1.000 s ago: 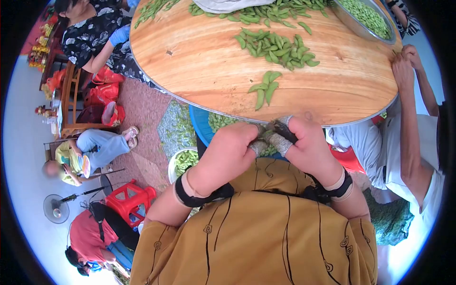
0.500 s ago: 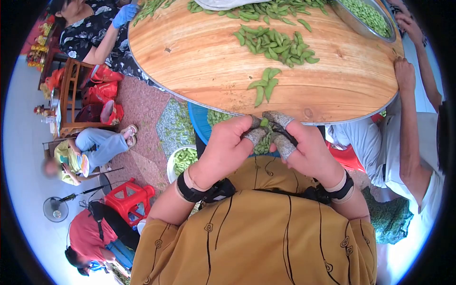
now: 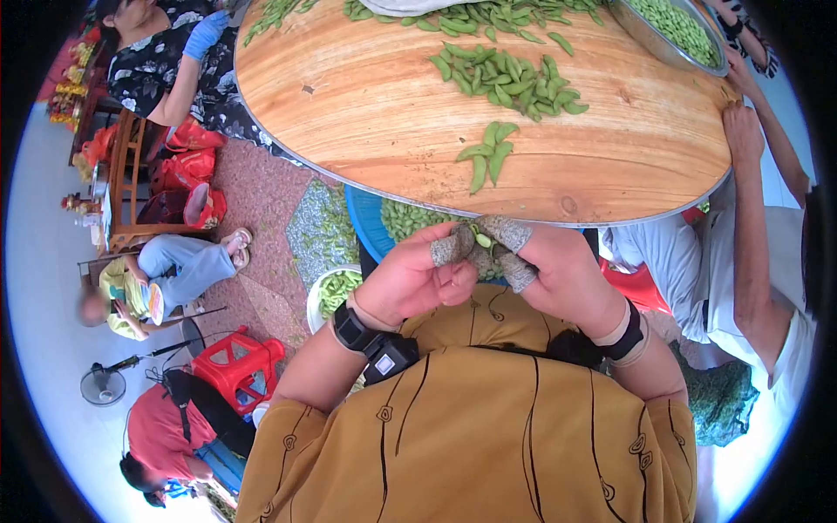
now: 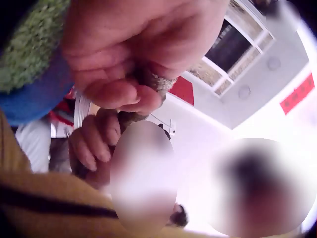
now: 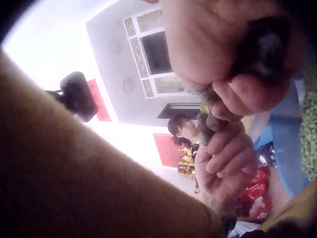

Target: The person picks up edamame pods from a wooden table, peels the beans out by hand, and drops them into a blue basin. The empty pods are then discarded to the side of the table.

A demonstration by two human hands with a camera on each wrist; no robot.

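In the head view a green pod (image 3: 482, 239) is between the wrapped fingertips of both hands, just off the table's near edge. My left hand (image 3: 414, 275) pinches it from the left, its other fingers curled; my right hand (image 3: 562, 266) grips it from the right. Grey wraps cover thumbs and forefingers. The right wrist view shows my right hand (image 5: 213, 44) with something dark in its palm, too blurred to name, and my left hand (image 5: 225, 168) touching it. In the left wrist view, my left hand (image 4: 143, 39) hides the pod.
A wooden table (image 3: 375, 113) bears loose pods (image 3: 514, 83), a small cluster of pods (image 3: 488, 155) and a metal bowl of beans (image 3: 670, 30). Below its edge stands a blue basin (image 3: 364, 218) of beans, beside a white bowl (image 3: 319, 301). Other people sit around the table.
The left hand has turned, its palm side and curled fingers now showing, and the pod shows more plainly between the fingertips. Across the table, a person's blue-gloved hand has moved.
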